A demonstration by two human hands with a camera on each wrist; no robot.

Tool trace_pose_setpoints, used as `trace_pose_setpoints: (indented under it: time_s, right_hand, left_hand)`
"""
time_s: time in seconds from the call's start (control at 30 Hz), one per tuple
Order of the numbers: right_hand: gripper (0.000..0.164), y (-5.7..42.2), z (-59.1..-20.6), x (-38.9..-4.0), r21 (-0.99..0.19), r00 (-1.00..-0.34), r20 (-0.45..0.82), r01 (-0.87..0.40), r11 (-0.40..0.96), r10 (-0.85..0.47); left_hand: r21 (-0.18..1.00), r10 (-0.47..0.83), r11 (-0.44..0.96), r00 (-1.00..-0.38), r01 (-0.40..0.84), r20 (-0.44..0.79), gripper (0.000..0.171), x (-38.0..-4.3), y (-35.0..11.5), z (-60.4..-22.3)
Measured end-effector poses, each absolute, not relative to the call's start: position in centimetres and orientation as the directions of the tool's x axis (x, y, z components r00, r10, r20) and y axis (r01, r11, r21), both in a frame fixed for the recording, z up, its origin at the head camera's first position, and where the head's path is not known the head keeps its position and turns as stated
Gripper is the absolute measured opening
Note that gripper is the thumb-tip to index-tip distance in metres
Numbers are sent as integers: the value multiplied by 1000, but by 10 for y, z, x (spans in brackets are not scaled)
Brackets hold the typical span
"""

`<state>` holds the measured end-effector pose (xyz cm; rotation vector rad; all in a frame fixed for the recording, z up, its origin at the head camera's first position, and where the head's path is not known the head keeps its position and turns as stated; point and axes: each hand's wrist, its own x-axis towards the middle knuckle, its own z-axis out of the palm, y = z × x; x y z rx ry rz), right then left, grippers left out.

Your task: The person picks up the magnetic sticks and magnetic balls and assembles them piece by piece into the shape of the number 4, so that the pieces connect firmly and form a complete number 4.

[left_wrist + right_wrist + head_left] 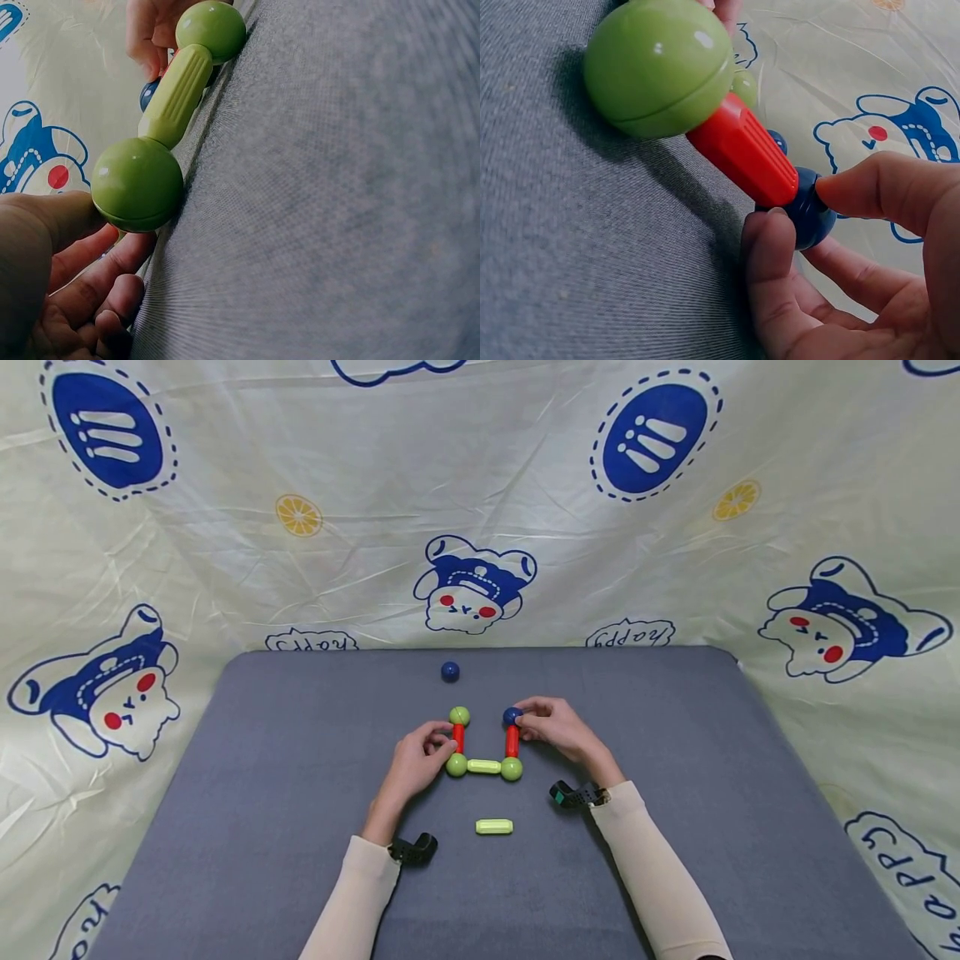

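Observation:
Magnetic balls and rods form a three-sided frame. A yellow-green rod (483,767) joins two green balls, the left one (137,184) and the right one (658,67). From the left ball a red rod (458,739) leads to a far green ball (460,717). My left hand (422,762) holds this red rod between thumb and fingers, close by the near ball; the left wrist view hides the rod. Another red rod (746,154) runs from the right green ball to a blue ball (810,210). My right hand (557,727) pinches that blue ball between thumb and fingers.
A second blue ball (450,672) lies by itself near the far table edge. Closer to me, a loose yellow-green rod (494,827) lies between the forearms. A grey cloth covers the table (300,827). Behind it hangs a printed curtain (360,568).

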<state>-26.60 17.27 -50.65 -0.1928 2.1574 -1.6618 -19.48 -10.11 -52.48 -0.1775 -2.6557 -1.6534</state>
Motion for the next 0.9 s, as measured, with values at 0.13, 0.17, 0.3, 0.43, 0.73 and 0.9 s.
trace_pose_setpoints:
  time_s: [0.13, 0.17, 0.3, 0.43, 0.73, 0.9]
  right_hand:
    - [37, 172, -506, -266, -952, -906, -237, 144, 271, -352]
    - [38, 172, -506, -266, -951, -906, -236, 141, 275, -353]
    - [38, 171, -506, -267, -945, -907, -221, 109, 308, -357]
    - [38, 171, -508, -270, -936, -911, -204, 75, 344, -358]
    - [37, 165, -509, -277, -914, -913, -188, 28, 405, -361]
    - [36, 162, -509, -277, -908, -920, -174, 12, 419, -350]
  left_hand:
    - [893, 92, 440, -994, 99, 65, 28, -195, -101, -526]
    - [892, 92, 440, -994, 99, 64, 28, -195, -101, -526]
    - [890, 94, 445, -993, 102, 67, 28, -195, -101, -527]
    - [883, 97, 454, -992, 119, 84, 28, -196, -101, -527]
    - [859, 80, 498, -993, 119, 91, 31, -196, -98, -527]
    - [855, 76, 504, -992, 121, 96, 31, -196, -98, -527]
